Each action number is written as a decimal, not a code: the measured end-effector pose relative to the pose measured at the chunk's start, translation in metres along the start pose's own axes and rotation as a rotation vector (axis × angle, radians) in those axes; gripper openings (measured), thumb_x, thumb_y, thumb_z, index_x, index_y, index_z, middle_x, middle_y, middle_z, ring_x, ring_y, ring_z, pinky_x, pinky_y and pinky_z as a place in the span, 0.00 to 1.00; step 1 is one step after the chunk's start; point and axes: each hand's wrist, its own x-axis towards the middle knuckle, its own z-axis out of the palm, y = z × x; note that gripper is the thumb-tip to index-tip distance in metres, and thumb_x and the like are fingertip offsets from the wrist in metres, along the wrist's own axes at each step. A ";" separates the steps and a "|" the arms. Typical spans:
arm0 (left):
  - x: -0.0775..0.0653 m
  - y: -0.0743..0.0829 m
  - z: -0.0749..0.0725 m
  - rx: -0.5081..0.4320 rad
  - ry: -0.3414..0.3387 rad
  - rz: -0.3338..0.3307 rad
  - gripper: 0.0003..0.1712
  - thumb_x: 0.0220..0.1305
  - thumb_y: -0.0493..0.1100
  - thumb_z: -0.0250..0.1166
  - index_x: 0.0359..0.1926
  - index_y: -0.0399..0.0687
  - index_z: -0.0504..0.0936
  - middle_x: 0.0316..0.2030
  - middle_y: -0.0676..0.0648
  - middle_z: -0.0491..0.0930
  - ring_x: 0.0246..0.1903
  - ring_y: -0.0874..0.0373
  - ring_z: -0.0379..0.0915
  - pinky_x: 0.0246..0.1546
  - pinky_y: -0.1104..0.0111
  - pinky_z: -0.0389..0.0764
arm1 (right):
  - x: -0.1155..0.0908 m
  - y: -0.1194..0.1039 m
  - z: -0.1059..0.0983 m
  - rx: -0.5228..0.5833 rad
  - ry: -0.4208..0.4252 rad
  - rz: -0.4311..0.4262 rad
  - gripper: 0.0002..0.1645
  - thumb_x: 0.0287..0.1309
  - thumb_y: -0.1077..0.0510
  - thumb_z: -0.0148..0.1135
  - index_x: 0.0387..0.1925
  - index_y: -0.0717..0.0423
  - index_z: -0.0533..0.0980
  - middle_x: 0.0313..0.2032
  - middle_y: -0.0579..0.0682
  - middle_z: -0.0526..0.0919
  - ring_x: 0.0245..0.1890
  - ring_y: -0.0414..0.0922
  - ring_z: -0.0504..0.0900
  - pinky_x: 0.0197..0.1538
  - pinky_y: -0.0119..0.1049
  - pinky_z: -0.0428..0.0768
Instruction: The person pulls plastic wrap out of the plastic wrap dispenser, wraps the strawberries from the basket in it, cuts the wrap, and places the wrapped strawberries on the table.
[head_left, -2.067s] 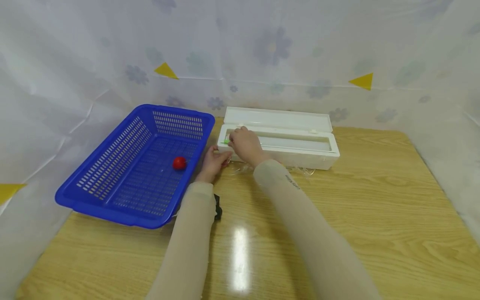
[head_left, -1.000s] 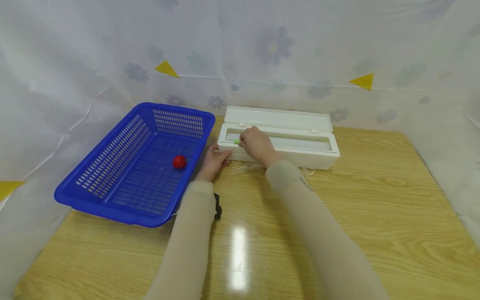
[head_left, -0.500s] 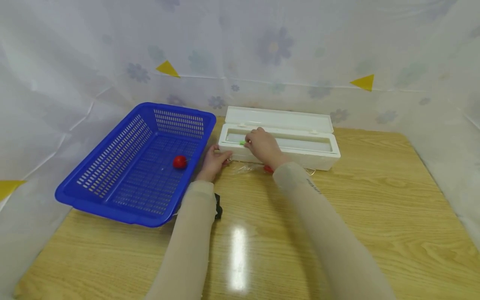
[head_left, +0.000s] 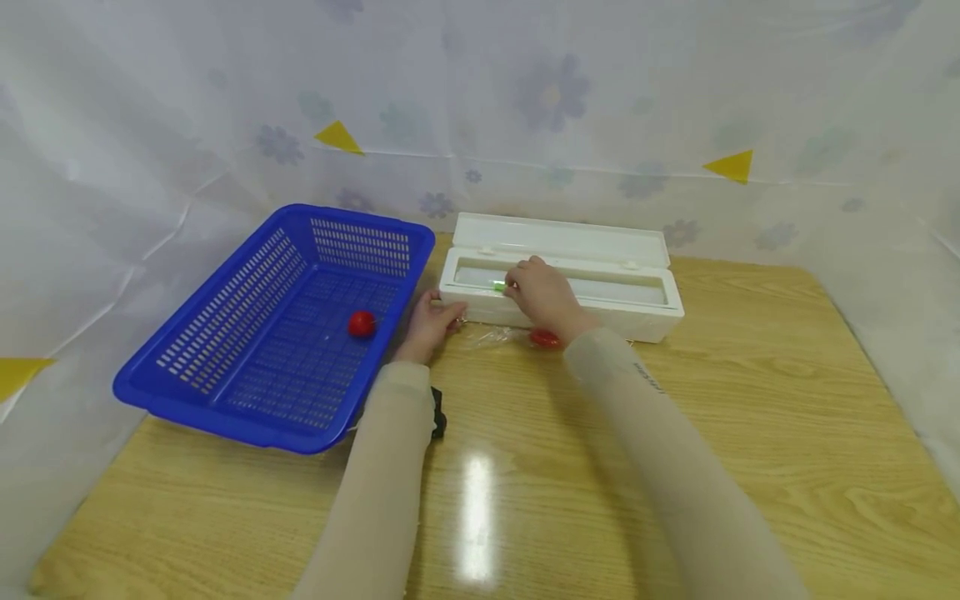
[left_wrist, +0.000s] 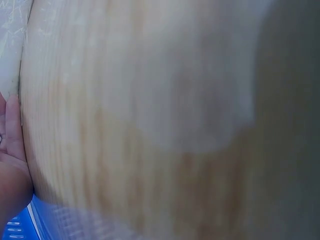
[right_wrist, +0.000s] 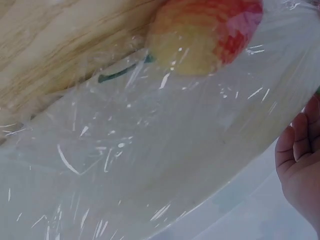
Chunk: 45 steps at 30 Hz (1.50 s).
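Observation:
In the head view, a white cling film box (head_left: 483,312) lies with its long lid (head_left: 562,237) tipped back. My left hand (head_left: 429,327) holds the box's left front corner, thumb along the front face. My right hand (head_left: 547,293) has its fingers curled at a small green slide cutter (head_left: 498,287) on the box's top edge, and appears to pinch it. Below that wrist, a red fruit (head_left: 545,338) lies against the front of the box. In the right wrist view the same fruit (right_wrist: 200,35) is red and yellow, green-stemmed, under clear cling film (right_wrist: 120,125).
A blue plastic basket (head_left: 225,429) stands left of my left hand, with a small red tomato-like fruit (head_left: 362,324) inside. A black object (head_left: 438,412) sits by my left wrist. The wooden table (head_left: 750,400) ends at a flowered curtain (head_left: 547,92).
My right hand has slid rightward along the box with the green cutter. The red fruit, earlier hidden by the right arm, now shows below the wrist. My left hand stays in place.

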 end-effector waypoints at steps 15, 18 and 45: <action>0.002 0.001 -0.003 -0.031 0.012 0.006 0.17 0.59 0.34 0.63 0.45 0.39 0.65 0.20 0.56 0.74 0.18 0.68 0.71 0.23 0.79 0.75 | -0.019 0.022 -0.009 -0.005 0.029 -0.020 0.14 0.62 0.55 0.57 0.43 0.62 0.78 0.43 0.56 0.82 0.41 0.50 0.74 0.47 0.42 0.76; 0.003 0.001 -0.003 -0.042 0.011 0.009 0.16 0.59 0.33 0.63 0.44 0.40 0.65 0.19 0.56 0.74 0.18 0.68 0.70 0.23 0.80 0.74 | -0.021 0.026 -0.010 -0.001 0.032 -0.015 0.14 0.62 0.55 0.57 0.43 0.62 0.78 0.42 0.55 0.82 0.41 0.50 0.74 0.47 0.42 0.76; 0.001 -0.001 0.002 -0.045 0.004 -0.001 0.18 0.58 0.33 0.63 0.47 0.38 0.66 0.20 0.55 0.73 0.19 0.67 0.71 0.24 0.79 0.75 | -0.054 0.064 -0.015 -0.020 0.051 0.018 0.15 0.63 0.56 0.56 0.43 0.63 0.78 0.41 0.58 0.82 0.39 0.50 0.73 0.43 0.43 0.76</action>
